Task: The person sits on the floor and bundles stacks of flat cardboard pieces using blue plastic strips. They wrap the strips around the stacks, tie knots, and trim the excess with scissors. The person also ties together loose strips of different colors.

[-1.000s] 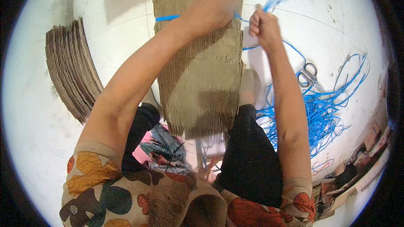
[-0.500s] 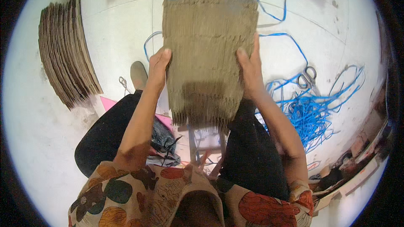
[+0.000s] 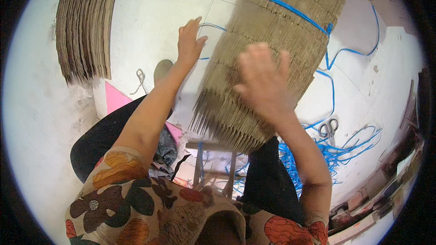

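Observation:
A long stack of thin brown cardboard pieces (image 3: 290, 34) lies slanted in front of me, its near end fanned into ragged edges. A blue plastic strap (image 3: 290, 7) crosses its far part, with a knot at the right side. My right hand (image 3: 265, 79), slightly blurred, is over the near half of the stack with fingers spread; whether the palm touches it I cannot tell. Off the stack's left side, my left hand (image 3: 190, 43) is held above the floor, fingers apart and empty. Thin blue strap pieces show between that hand and the stack.
Another cardboard stack (image 3: 86, 27) sits at the far left. Scissors (image 3: 329, 129) lie beside a tangled heap of blue strap (image 3: 313, 159) at the right. Below the stack is a small wooden stool (image 3: 197, 146). A pink sheet (image 3: 116, 97) lies by my left leg.
The strapped stack has swung so that its far end points to the right. My left hand has let go of its left side, and my right hand has moved from its right edge onto or over its top.

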Available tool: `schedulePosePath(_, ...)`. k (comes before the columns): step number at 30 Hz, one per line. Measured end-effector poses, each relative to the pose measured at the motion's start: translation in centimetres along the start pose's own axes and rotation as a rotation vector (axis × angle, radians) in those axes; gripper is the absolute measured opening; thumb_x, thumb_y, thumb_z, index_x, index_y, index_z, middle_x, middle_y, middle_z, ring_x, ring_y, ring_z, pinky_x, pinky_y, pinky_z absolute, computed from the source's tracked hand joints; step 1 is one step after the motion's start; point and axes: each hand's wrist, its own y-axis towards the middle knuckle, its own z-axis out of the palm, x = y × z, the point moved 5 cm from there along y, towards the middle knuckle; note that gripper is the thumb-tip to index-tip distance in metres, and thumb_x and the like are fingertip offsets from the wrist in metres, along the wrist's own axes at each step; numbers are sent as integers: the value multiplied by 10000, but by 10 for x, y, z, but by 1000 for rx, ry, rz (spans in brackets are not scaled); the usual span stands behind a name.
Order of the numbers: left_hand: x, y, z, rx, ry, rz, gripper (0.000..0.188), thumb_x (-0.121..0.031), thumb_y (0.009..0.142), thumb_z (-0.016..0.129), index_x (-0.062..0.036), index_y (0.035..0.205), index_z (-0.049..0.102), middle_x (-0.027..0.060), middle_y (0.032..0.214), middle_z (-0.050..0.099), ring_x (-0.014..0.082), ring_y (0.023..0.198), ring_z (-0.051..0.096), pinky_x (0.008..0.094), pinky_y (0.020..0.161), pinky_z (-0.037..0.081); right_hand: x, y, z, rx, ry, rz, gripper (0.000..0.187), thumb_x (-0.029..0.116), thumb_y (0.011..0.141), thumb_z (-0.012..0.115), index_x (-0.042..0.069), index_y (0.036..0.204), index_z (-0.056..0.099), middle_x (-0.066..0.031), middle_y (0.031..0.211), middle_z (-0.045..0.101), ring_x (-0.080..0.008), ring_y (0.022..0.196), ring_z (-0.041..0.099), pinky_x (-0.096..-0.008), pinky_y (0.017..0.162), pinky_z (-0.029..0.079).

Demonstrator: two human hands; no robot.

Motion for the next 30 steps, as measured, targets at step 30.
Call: schedulePosePath(30, -44, 73, -106, 577, -931, -128, 448, -235, 850, 519, 113, 1131, 502, 207, 1002, 616, 256, 947, 609, 359, 865, 477, 7, 40, 48, 138, -64, -263, 575, 431, 785, 544, 112, 1253, 438, -71, 1362, 358, -211, 1305, 254, -563, 1048, 106)
